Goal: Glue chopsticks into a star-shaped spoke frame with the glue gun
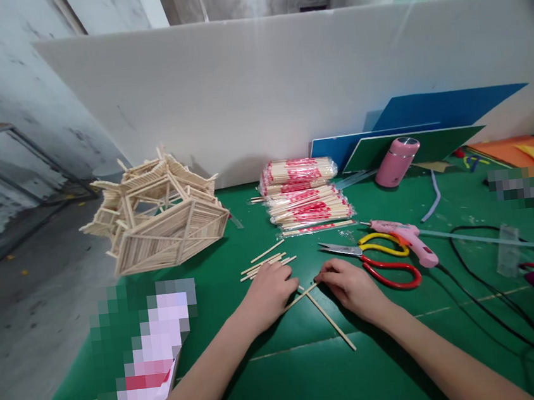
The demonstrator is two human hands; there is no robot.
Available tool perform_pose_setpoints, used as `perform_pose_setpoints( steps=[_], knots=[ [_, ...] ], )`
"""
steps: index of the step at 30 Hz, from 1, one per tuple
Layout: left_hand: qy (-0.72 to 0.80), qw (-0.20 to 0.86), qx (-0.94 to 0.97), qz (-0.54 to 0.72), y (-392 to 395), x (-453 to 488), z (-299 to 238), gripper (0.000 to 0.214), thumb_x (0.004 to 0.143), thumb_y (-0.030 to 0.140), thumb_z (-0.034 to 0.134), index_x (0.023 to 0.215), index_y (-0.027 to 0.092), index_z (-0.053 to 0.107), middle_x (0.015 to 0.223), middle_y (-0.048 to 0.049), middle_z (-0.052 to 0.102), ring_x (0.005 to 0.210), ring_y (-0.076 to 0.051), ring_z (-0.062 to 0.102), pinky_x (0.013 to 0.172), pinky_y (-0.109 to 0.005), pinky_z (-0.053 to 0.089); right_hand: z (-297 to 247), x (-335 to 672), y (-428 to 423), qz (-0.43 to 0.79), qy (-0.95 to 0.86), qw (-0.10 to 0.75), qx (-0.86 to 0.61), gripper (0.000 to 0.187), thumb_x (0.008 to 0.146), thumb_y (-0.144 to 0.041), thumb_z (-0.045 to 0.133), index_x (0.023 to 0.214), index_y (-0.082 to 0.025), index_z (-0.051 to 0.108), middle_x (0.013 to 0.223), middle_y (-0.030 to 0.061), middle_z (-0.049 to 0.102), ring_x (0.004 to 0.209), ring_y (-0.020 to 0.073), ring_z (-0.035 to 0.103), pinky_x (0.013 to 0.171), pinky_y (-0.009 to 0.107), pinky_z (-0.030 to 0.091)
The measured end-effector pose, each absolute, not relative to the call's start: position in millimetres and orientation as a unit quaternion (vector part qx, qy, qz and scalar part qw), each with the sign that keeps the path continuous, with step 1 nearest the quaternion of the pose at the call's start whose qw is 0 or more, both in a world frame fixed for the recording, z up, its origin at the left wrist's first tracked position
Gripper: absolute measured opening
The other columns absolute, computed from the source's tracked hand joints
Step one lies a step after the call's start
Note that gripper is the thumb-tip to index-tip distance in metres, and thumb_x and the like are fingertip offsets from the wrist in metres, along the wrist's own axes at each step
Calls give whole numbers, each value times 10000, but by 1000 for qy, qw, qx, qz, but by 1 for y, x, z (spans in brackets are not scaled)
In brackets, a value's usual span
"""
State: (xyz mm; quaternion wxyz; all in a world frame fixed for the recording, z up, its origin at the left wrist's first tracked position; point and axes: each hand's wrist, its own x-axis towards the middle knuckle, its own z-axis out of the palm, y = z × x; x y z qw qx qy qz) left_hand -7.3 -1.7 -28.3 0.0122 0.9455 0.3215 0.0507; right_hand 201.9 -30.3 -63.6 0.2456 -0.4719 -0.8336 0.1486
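Two wooden chopsticks cross in an X on the green table between my hands. One chopstick [330, 320] slants toward the table's near side, with its far end close to my left fingertips. The other chopstick [307, 290] lies across it. My right hand [349, 283] pinches that second chopstick's right end between thumb and fingers. My left hand [268, 292] is closed, its fingers bent down at the crossing sticks; its exact grip is partly hidden. Behind the left hand lie several loose chopsticks [264, 262]. Scissors [348, 250] with yellow and red handles rest beyond my right hand.
A house-like chopstick structure [164, 217] stands at the left. Wrapped chopstick bundles [301, 190] are stacked at the back. To the right are a pink glue gun [409, 239], its black cord [469, 306] and a pink bottle [397, 162]. A white panel [217, 90] rises behind.
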Motion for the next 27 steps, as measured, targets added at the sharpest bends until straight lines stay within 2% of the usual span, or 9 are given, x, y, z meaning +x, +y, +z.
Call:
perform_pose_setpoints(
  steps=[5,14,27],
  knots=[
    [337,30,940,35,-8,-13,-32,231,849,255,354,842,196,577,759,-41,533,723,-167,454,626,-300,303,-61,206,-25,167,-847,235,-447,265,821,-138,392,954,-223,605,894,51,568,810,145,528,705,256,428],
    [379,149,913,30,-28,-19,-25,290,871,237,274,843,182,557,778,-40,532,754,-153,463,658,-281,316,-49,206,-22,168,-856,208,-442,224,845,-233,400,892,-228,619,838,35,578,768,132,538,675,234,429],
    [392,216,893,42,-53,-15,-20,287,870,244,294,797,195,567,724,-23,580,719,-149,470,668,-290,306,-47,209,-30,179,-871,203,-410,247,853,-214,382,922,-241,618,842,36,562,791,133,521,681,236,418]
  ],
)
